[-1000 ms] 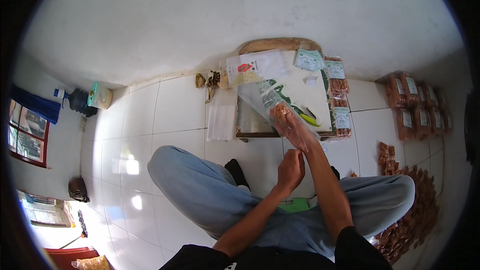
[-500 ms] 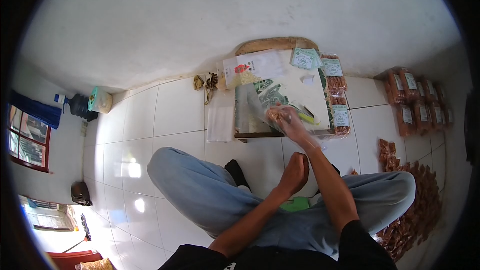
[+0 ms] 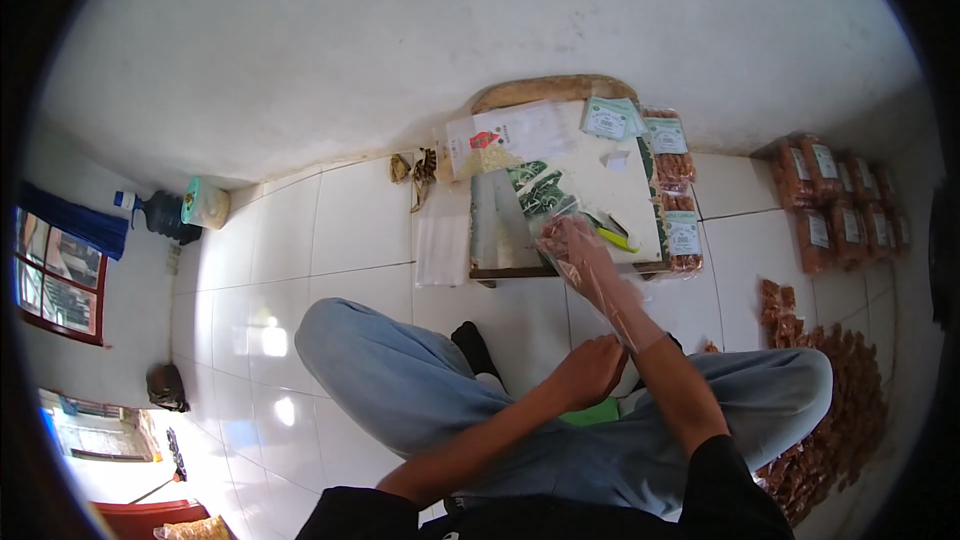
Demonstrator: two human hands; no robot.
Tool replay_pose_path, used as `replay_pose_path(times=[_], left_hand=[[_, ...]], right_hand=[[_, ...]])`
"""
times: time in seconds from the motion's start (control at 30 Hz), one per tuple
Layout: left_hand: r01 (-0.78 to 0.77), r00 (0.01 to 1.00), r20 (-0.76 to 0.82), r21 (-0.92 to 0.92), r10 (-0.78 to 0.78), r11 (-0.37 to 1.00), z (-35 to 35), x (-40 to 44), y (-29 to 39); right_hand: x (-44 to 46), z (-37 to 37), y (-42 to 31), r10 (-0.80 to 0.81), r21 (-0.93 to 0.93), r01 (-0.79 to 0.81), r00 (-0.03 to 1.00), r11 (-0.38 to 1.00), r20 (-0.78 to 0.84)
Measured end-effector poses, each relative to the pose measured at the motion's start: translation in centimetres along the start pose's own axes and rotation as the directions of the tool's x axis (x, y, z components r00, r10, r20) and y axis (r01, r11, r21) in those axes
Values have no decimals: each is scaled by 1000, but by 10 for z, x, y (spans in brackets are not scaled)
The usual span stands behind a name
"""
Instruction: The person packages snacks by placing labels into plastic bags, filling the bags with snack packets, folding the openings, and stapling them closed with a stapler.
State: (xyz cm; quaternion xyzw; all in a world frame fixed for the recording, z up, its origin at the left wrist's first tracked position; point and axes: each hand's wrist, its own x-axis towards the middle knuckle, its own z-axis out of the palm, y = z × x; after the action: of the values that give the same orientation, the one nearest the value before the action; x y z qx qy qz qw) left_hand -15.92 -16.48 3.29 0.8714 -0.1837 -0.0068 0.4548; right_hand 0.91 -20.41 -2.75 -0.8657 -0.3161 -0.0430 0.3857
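Observation:
A clear plastic bag (image 3: pixel 596 292) is drawn over my right hand (image 3: pixel 566 236) and wrist like a sleeve. That hand is over the near edge of a low table (image 3: pixel 640 202); its fingers look bunched, but the film blurs them. My left hand (image 3: pixel 592 372) is closed at the bag's mouth by my right forearm, pinching the plastic. Just right of my right hand lies a yellow-green cutter (image 3: pixel 614 234) on the tabletop. Green-and-white patterned covering (image 3: pixel 538 186) shows on the tabletop beyond my fingers.
Printed labels (image 3: pixel 612 118) and flat clear bags (image 3: pixel 540 128) lie on the table. Labelled snack packs (image 3: pixel 682 232) stand along its right side, with more packs (image 3: pixel 846 208) by the wall. A pile of small brown packets (image 3: pixel 835 390) spreads beside my right knee.
The bag has come further down over my right hand and forearm. My left hand has shifted slightly down, staying at the bag's mouth.

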Motion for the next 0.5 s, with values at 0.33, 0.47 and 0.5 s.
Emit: replay_pose_path(times=[0.33,0.47,0.5], left_hand=[[426,701,-453,-353,-550,833,-70,56,-113],[489,635,-538,-276,-554,828,-51,61,-168],[481,654,-559,-213,-510,850,-48,60,-171]], right_hand=[[-4,12,-8,291,909,-192,953,369,84],[-10,-5,-10,232,741,-303,952,599,201],[-11,-20,-19,168,502,-279,952,818,256]])
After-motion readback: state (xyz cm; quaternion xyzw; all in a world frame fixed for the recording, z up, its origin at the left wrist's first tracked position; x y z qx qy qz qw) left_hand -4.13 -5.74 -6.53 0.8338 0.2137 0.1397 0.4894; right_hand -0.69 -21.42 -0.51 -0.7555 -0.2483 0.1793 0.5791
